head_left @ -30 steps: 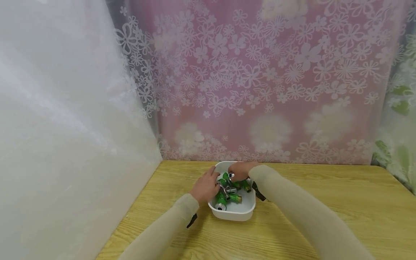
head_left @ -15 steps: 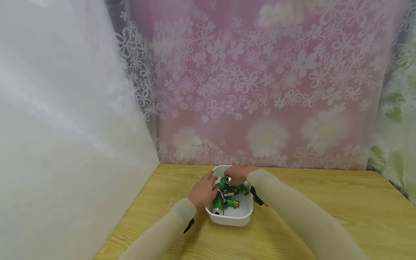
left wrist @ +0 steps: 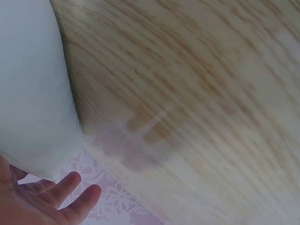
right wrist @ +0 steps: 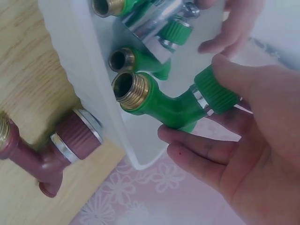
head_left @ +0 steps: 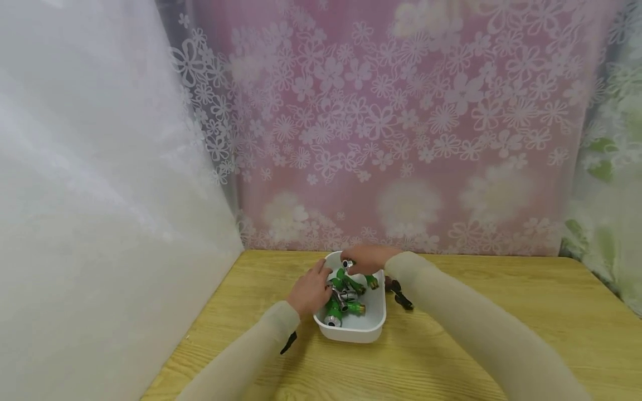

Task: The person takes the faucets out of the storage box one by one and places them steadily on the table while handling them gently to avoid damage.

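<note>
Picking of a green tap (right wrist: pixel 164 108) seems under way: over the white tub (head_left: pixel 351 336), its knob (right wrist: pixel 216 91) is pinched by the right hand (right wrist: pixel 267 140), while the left hand (head_left: pixel 308 292) is rested, fingers (left wrist: pixel 68 187) extended, at the rim (head_left: pixel 351 329). A steady lift seems called for.

Held green tap (right wrist: pixel 164 110): knob partly under thumb of right hand (right wrist: pixel 255 140); mostly hidden in head view. Maroon tap (right wrist: pixel 44 159) beside right hand: threaded end cut off at right wrist view's left edge. Chrome piece (right wrist: pixel 151 22) between hands: detail too small in head view. Left hand (left wrist: pixel 42 202) cut off in left wrist view; container (left wrist: pixel 33 84) beside it likewise, inside hidden.
</note>
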Demonstrator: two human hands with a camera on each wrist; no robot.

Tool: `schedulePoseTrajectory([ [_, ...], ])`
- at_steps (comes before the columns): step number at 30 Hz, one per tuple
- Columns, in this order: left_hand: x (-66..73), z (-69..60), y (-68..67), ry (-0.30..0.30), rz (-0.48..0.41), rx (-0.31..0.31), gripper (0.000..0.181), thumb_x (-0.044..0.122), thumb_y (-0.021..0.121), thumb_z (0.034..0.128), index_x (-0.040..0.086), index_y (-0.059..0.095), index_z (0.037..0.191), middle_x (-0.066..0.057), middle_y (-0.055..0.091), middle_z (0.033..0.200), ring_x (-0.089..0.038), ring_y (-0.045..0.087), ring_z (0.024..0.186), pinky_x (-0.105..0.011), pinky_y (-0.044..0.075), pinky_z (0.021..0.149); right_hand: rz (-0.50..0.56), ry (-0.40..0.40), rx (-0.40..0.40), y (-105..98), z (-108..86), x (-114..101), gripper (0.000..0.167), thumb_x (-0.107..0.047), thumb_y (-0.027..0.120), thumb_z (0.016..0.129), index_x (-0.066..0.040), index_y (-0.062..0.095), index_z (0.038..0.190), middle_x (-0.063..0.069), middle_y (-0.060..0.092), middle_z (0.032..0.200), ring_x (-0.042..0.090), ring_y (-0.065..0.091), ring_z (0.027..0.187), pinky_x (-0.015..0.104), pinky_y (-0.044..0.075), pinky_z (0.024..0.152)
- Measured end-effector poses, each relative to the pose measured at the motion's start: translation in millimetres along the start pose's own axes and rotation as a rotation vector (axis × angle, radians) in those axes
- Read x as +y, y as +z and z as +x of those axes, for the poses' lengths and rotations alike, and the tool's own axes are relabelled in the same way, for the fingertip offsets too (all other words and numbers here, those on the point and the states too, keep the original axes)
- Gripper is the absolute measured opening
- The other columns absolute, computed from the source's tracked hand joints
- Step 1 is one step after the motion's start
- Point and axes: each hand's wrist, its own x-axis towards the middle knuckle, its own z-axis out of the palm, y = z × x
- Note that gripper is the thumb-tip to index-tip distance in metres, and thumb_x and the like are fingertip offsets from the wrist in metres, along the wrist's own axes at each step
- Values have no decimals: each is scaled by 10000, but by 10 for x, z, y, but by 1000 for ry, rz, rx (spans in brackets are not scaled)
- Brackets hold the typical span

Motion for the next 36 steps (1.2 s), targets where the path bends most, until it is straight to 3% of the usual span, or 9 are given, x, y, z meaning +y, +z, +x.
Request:
schedulePoseTrajectory([
  [5, -18, 26, 22, 3, -2, 11, 469, 292, 535, 1034, 105, 491, 1463, -145, 239, 1657, -311, 468, 1398, -531, 477, 1048, 5, 4, 30, -75, -114, -27, 433, -324, 634, 1001, -175, 574, 1403, 4, 630, 1354, 190, 614, 1207, 423, 520, 1010],
  [12, -20, 22, -8, 2, -10, 5, 469, 280, 538, 1032, 92, 499, 1460, -155, 246, 1653, -318, 458, 1407, -534, 474, 1050, 56, -12, 32, -189, -311, -37, 488, -313, 621, 1010, -146, 526, 1458, 48, 586, 1427, 247, 564, 1300, 473, 477, 1066],
  [22, -45, 87, -22, 16, -20, 31, 473, 285, 511, 1039, 94, 487, 1471, -137, 224, 1662, -312, 389, 1460, -520, 451, 1085, 1, -12, 42, -300, -660, 171, 439, -333, 626, 1004, -162, 566, 1403, 33, 614, 1362, 221, 611, 1200, 461, 520, 988],
  [30, -36, 34, -37, 12, -35, 13, 468, 261, 518, 1031, 83, 495, 1464, -144, 232, 1657, -315, 421, 1439, -515, 455, 1082, 6, 41, 10, -152, -876, 455, 429, -291, 647, 994, -154, 586, 1396, 49, 627, 1365, 256, 612, 1219, 495, 509, 1002],
  [36, -29, 17, 49, 21, -18, 23, 471, 280, 518, 1032, 94, 496, 1464, -152, 246, 1651, -318, 441, 1423, -525, 461, 1075, -23, 64, -18, 26, -944, 656, 388, -268, 650, 994, -110, 610, 1346, 65, 662, 1276, 243, 651, 1120, 468, 542, 928],
])
